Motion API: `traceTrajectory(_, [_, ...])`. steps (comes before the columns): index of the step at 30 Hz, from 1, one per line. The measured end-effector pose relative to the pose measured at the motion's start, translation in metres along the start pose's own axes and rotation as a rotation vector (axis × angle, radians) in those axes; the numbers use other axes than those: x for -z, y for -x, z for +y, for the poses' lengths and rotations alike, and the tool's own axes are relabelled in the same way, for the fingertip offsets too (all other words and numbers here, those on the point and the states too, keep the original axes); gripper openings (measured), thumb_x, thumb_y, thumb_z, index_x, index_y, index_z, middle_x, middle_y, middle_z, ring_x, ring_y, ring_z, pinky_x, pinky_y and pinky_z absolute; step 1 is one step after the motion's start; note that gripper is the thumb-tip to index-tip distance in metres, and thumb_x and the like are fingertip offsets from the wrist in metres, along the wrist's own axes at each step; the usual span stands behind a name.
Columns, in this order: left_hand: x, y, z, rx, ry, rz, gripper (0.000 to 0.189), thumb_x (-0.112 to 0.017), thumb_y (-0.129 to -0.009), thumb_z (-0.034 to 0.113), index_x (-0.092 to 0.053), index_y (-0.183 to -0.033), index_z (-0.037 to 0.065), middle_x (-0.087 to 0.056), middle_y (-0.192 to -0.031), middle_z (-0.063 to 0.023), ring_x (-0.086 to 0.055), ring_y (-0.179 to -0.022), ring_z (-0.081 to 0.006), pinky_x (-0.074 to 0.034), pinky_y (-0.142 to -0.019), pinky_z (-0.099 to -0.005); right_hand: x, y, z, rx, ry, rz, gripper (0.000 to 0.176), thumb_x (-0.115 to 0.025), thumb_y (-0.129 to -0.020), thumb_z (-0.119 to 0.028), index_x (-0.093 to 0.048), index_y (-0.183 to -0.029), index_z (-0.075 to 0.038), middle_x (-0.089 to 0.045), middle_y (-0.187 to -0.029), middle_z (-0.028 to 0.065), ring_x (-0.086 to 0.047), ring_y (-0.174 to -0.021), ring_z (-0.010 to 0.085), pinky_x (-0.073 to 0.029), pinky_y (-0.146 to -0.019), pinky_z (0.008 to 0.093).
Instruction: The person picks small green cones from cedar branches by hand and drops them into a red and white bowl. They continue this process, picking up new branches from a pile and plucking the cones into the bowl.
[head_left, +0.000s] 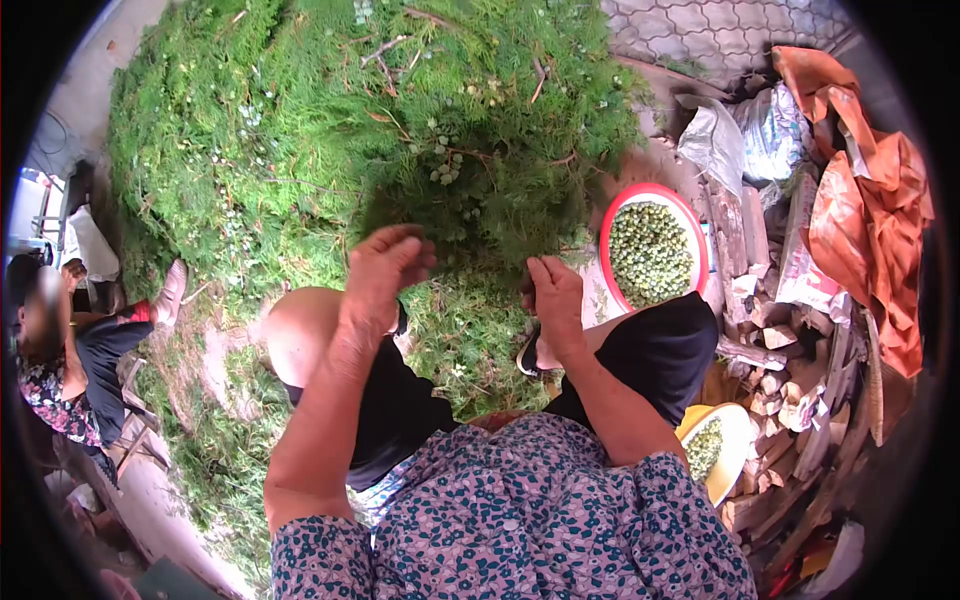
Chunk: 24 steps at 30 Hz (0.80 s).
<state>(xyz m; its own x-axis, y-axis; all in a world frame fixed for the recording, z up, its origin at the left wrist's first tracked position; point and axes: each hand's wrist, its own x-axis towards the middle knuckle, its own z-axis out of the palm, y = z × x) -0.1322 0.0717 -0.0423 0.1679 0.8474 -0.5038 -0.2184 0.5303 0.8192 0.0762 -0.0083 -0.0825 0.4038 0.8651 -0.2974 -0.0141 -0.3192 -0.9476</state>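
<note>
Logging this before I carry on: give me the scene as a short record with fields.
Pile: green, leafy
Left hand: by the pile, fingers curled; grip unclear
Right hand: by the pile, fingers bunched; grip unclear
Basin: red-rimmed, right of the pile, holding round green pieces
Bowl: yellow, lower right, also holding green pieces
Other person: seated, far left
</note>
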Motion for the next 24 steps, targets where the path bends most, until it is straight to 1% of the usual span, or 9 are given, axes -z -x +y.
traceTrajectory(3, [-0.022, 0.017, -0.015, 0.031, 0.004, -0.093, 0.037, -0.058, -0.083, 0.009, -0.047, -0.117, -0.001, -0.059, -0.104, -0.0126, -0.059, -0.092, -0.0232, -0.050, -0.079, -0.0321, -0.010, 0.013, -0.010, 0.156, 0.059, 0.019, 0.019, -0.054, -0.088, -0.017, -0.057, -0.078, -0.001, -0.049, -0.057, 0.0000, -0.047, -0.043, 0.0067, -0.035, -0.039, 0.0225])
traceTrajectory(5, [-0.036, 0.029, -0.017, -0.005, -0.020, -0.137, 0.044, -0.060, -0.082, 0.011, -0.044, -0.121, -0.001, -0.056, -0.109, -0.0122, -0.056, -0.097, -0.0225, -0.048, -0.084, -0.0337, -0.019, 0.019, -0.015, 0.510, 0.296, 0.122, 0.018, -0.057, -0.084, -0.013, -0.058, -0.073, 0.002, -0.054, -0.058, 0.0138, -0.054, -0.047, 0.0226, -0.042, -0.046, 0.0296])
traceTrajectory(6, [-0.041, 0.035, -0.014, -0.053, 0.070, -0.186, 0.043, -0.062, -0.081, 0.011, -0.045, -0.119, 0.000, -0.056, -0.108, -0.0102, -0.055, -0.095, -0.0189, -0.047, -0.083, -0.0316, -0.022, 0.027, -0.022, 0.597, 0.388, 0.124, 0.013, -0.060, -0.080, -0.011, -0.059, -0.084, 0.001, -0.053, -0.062, 0.0175, -0.056, -0.056, 0.0293, -0.044, -0.051, 0.0332])
traceTrajectory(9, [-0.045, 0.040, -0.005, -0.093, 0.198, -0.177, 0.038, -0.064, -0.079, 0.007, -0.048, -0.113, 0.000, -0.056, -0.105, -0.0085, -0.054, -0.094, -0.0164, -0.044, -0.085, -0.0307, -0.030, 0.040, -0.026, 0.861, 0.642, -0.018, 0.025, -0.063, -0.076, -0.011, -0.058, -0.097, 0.001, -0.055, -0.068, 0.0156, -0.057, -0.061, 0.0289, -0.046, -0.053, 0.0343])
traceTrajectory(10, [-0.043, 0.039, -0.008, -0.120, 0.274, -0.152, 0.036, -0.063, -0.078, 0.003, -0.048, -0.110, 0.000, -0.056, -0.104, -0.0092, -0.054, -0.094, -0.0170, -0.044, -0.084, -0.0311, -0.033, 0.044, -0.025, 0.890, 0.643, -0.084, 0.035, -0.066, -0.072, -0.012, -0.055, -0.103, 0.002, -0.056, -0.072, 0.0148, -0.058, -0.064, 0.0284, -0.046, -0.055, 0.0349])
traceTrajectory(12, [-0.037, 0.033, -0.013, -0.126, 0.379, -0.100, 0.031, -0.062, -0.075, -0.007, -0.051, -0.103, -0.002, -0.059, -0.098, -0.0106, -0.058, -0.087, -0.0192, -0.048, -0.079, -0.0320, -0.038, 0.053, -0.030, 0.869, 0.592, -0.134, 0.035, -0.067, -0.072, -0.012, -0.056, -0.102, 0.003, -0.057, -0.073, 0.0148, -0.058, -0.065, 0.0289, -0.047, -0.055, 0.0350])
traceTrajectory(18, [-0.021, 0.030, -0.012, -0.085, 0.411, -0.048, 0.032, -0.059, -0.072, -0.012, -0.056, -0.101, 0.001, -0.061, -0.092, -0.0090, -0.059, -0.086, -0.0221, -0.049, -0.079, -0.0334, -0.025, 0.061, -0.034, 0.652, 0.388, -0.216, 0.025, -0.065, -0.074, -0.009, -0.059, -0.097, -0.001, -0.060, -0.082, 0.0152, -0.060, -0.072, 0.0301, -0.048, -0.060, 0.0324])
traceTrajectory(20, [-0.025, 0.034, -0.010, -0.134, 0.418, -0.067, 0.030, -0.060, -0.072, -0.012, -0.056, -0.098, 0.000, -0.061, -0.090, -0.0092, -0.060, -0.082, -0.0208, -0.050, -0.075, -0.0316, -0.015, 0.054, -0.052, 0.717, 0.318, -0.037, 0.018, -0.060, -0.076, -0.002, -0.060, -0.094, -0.001, -0.060, -0.083, 0.0143, -0.060, -0.072, 0.0267, -0.047, -0.061, 0.0294])
traceTrajectory(24, [-0.028, 0.037, -0.013, -0.201, 0.363, -0.091, 0.028, -0.063, -0.071, -0.011, -0.057, -0.096, 0.001, -0.062, -0.089, -0.0074, -0.060, -0.079, -0.0178, -0.050, -0.073, -0.0291, -0.014, 0.043, -0.086, 0.760, 0.159, 0.020, 0.016, -0.056, -0.077, 0.004, -0.060, -0.092, 0.000, -0.059, -0.081, 0.0123, -0.059, -0.071, 0.0228, -0.046, -0.061, 0.0278])
